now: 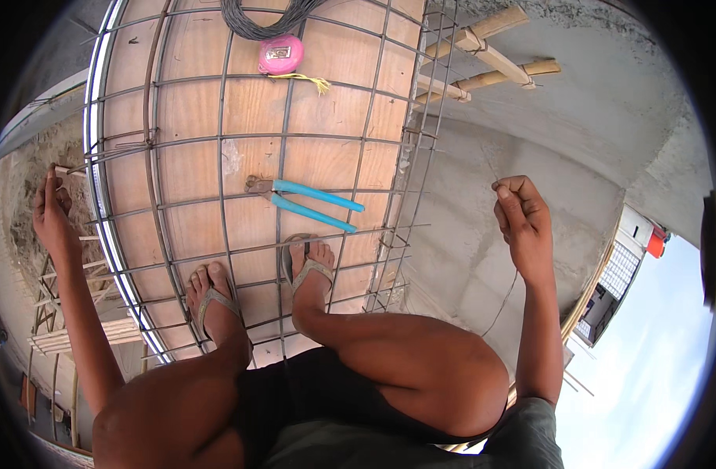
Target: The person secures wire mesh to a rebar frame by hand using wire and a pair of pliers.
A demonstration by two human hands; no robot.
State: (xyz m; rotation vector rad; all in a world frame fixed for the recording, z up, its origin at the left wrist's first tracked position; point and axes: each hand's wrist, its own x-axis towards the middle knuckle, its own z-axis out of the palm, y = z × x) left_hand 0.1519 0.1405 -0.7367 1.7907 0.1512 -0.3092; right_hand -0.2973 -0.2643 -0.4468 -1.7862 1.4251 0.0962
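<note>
My right hand (522, 223) is raised over the right side, thumb and forefinger pinching a thin tie wire (504, 303). One end of the wire rises faintly above the fingertips, and the rest trails below the wrist. My left hand (54, 214) is out past the left edge of the formwork, fingers partly curled near a pale strip and bar ends; whether it grips anything is unclear. Between the hands, end-cutting nippers (311, 202) with blue handles lie on the rebar mesh (222, 108). Farther up are a pink tape measure (281, 54) and a coil of tie wire (258, 23).
My sandalled feet (217, 293) stand on the mesh over plywood formwork (328, 117). A metal edge strip (94, 117) borders the left side, with a drop beyond it. Wooden and bamboo supports (498, 53) jut out at upper right, before a grey concrete wall (481, 234).
</note>
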